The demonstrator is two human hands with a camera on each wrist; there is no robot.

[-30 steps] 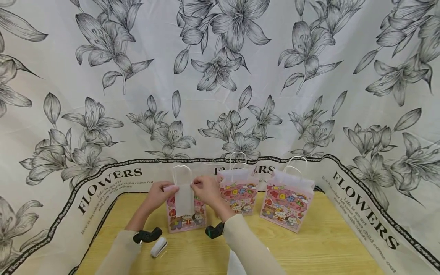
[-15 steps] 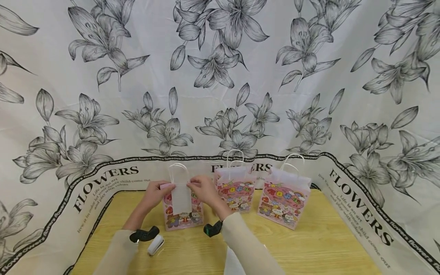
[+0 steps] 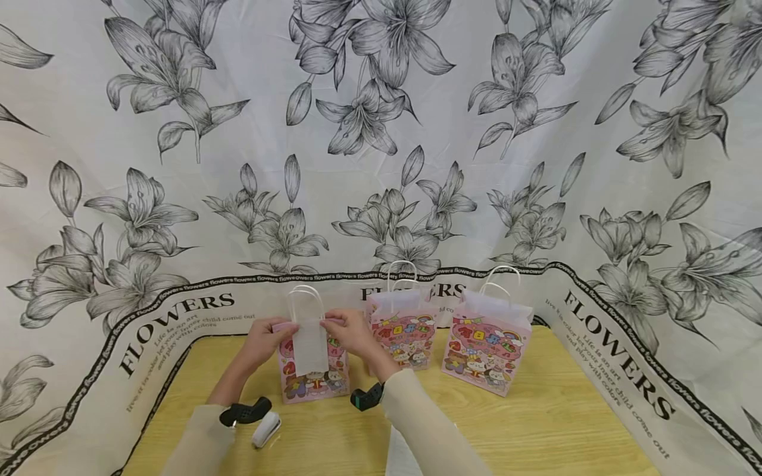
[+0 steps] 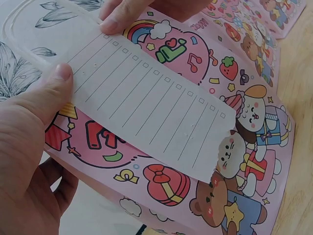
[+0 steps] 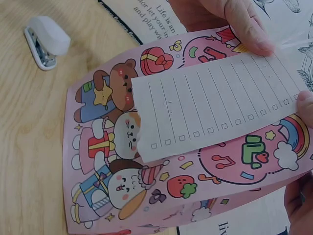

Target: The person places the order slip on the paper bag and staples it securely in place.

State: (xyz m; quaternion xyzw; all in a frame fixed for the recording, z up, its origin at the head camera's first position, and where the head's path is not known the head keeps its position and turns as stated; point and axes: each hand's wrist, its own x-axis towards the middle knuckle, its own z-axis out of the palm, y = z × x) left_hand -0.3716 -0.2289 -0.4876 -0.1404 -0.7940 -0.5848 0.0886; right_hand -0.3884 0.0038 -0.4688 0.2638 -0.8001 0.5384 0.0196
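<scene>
A lined paper slip [image 4: 151, 107] with a column of checkboxes and a torn lower end lies against the front of a pink cartoon paper gift bag [image 3: 315, 389]. My left hand [image 3: 266, 338] pinches the slip's upper left corner to the bag's rim, thumb in front and fingers behind. At the other upper corner, my right hand [image 3: 354, 334] pinches the slip and rim the same way. White twisted handles [image 3: 306, 291] rise between the two hands. The bag stands upright on the table. In the right wrist view the slip covers part of the printed bear and cat.
A white stapler [image 3: 266, 430] lies on the wooden table [image 3: 536, 423] near my left forearm. Two similar gift bags [image 3: 405, 337] stand to the right. White paper [image 3: 402, 456] lies partly under my right sleeve. A flower-printed cloth [image 3: 369, 198] hangs behind the table.
The head view has shifted slightly, so everything sits a little further left. Both hands keep their pinch on the slip and bag rim, with little visible movement.
</scene>
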